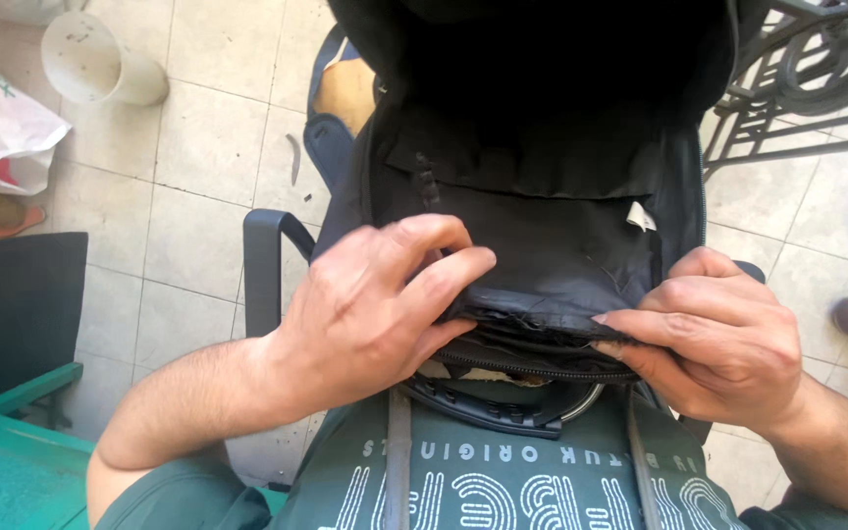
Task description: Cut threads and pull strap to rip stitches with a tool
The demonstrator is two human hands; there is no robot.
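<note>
On the person's lap, propped against a dark chair, a black backpack [542, 196] lies open with its inner lining showing. Both hands work at the near edge of an inside pocket. The left hand [370, 314] is curled over the pocket's rim, fingers [444, 270] folded down on the black fabric and gripping it. The right hand [714, 339] pinches the same rim from the other side, thumb and forefinger pressed together on the cloth just above a zipper [532, 368]. The 2 hands sit apart, with a stretch of pocket edge between them. A small white label [641, 217] hangs inside the bag, above the right hand. Off toward the far left corner of the tiled floor [208, 147], a white bucket [100, 64] lies tipped beside a white plastic bag [2, 123].
</note>
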